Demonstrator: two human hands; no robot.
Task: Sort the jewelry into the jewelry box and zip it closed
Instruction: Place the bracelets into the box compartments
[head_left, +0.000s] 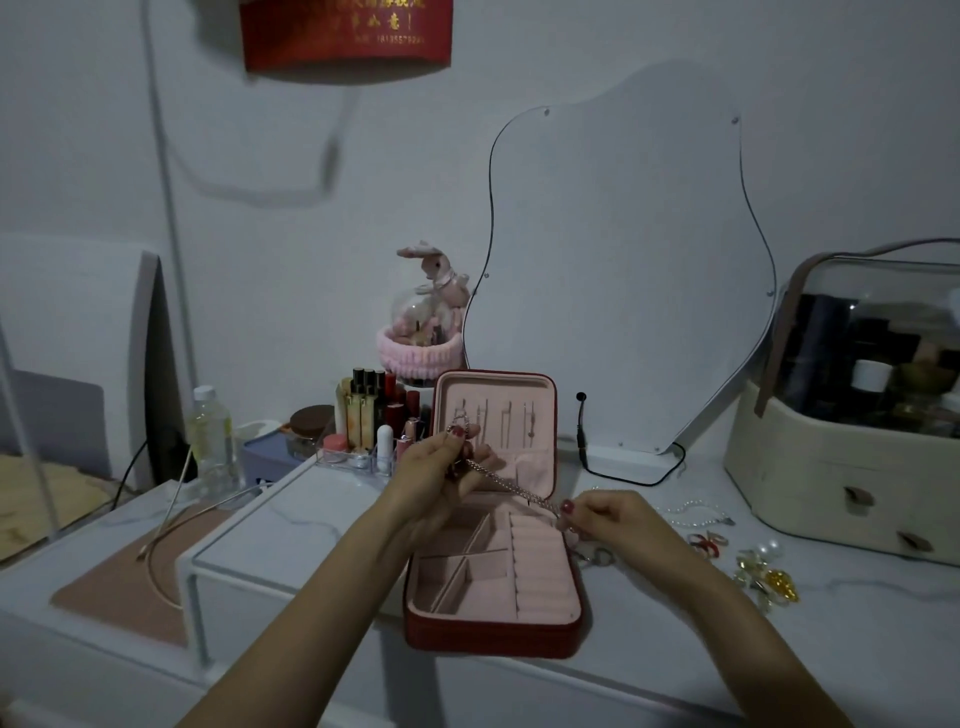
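We hold one chain (511, 483) stretched above the open jewelry box (493, 587), which sits at the front edge of the white tabletop (779, 649). Our left hand (441, 467) has its grip pinched on the chain's upper end, in front of the box's upright lid; our right hand (605, 519) has its grip pinched on the lower end, just over the box's right rim. Right of the box lie a pearl strand (693, 512), two reddish rings (707, 543) and a gold and pearl cluster (766, 571), near our right forearm. Beyond them stands one cream cosmetic case (831, 478). Behind the box rises a wavy mirror (623, 260). Left of the box stands a clear lipstick organizer (369, 426) and one bottle (210, 436). Bare tabletop lies in front of the cluster.
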